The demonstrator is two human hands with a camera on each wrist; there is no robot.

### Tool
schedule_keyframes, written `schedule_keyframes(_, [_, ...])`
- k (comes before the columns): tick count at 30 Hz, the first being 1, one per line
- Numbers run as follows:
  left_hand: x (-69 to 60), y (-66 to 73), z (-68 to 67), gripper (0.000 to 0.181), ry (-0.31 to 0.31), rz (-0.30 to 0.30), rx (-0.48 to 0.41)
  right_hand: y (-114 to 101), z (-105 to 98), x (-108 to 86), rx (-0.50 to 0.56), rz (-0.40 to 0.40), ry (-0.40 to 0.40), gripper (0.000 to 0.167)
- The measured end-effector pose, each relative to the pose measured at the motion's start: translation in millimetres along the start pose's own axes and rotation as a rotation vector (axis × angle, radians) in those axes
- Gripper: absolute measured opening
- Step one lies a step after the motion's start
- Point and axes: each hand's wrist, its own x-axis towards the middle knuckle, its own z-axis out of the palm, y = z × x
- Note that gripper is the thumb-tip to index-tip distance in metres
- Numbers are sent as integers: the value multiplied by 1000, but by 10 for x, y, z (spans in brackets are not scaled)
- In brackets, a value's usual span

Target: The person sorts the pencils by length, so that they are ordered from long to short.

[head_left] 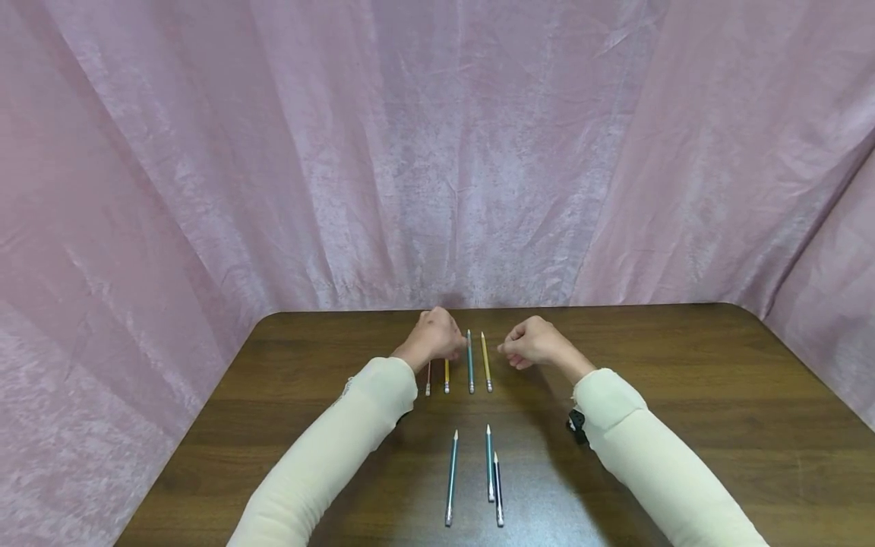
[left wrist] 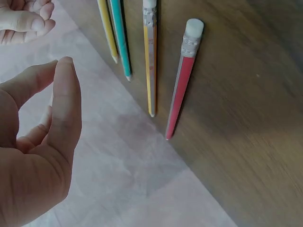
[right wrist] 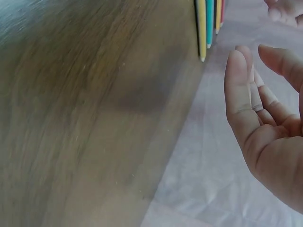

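My left hand [head_left: 437,333] hovers over the far ends of a red pencil [head_left: 428,380] and a yellow pencil [head_left: 447,377], partly hiding both. In the left wrist view its thumb and index fingertip come together with nothing seen between them. A teal pencil [head_left: 470,366] and another yellow pencil [head_left: 486,363] lie between the two hands, points toward the far edge. Right of them is my right hand [head_left: 536,342], raised above the table. The right wrist view shows its fingers [right wrist: 239,90] loosely bent, a gap to the thumb and no object held.
Closer to me lie a teal pencil [head_left: 452,479], a second teal pencil [head_left: 489,463] and a dark pencil [head_left: 498,492], the latter two side by side. All rest on a brown wooden table [head_left: 649,365]. A pink curtain [head_left: 478,152] hangs behind its far edge.
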Motion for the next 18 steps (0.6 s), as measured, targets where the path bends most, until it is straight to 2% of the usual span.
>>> schedule_keyframes(4, [-147, -37, -24, 18, -38, 60, -25, 8, -55, -98, -7, -27, -17, 21])
schedule_keyframes(9, [-353, -114, -28, 17, -115, 117, -69, -11, -97, -256, -19, -80, -41, 19])
schedule_keyframes(14, [-591, -236, -6, 18, -172, 167, -59, -23, -90, -430, -11, -115, -75, 17])
schedule_keyframes(18, [-781, -350, 39, 22, -214, 168, -71, -18, -52, -562, 4, -127, -95, 16])
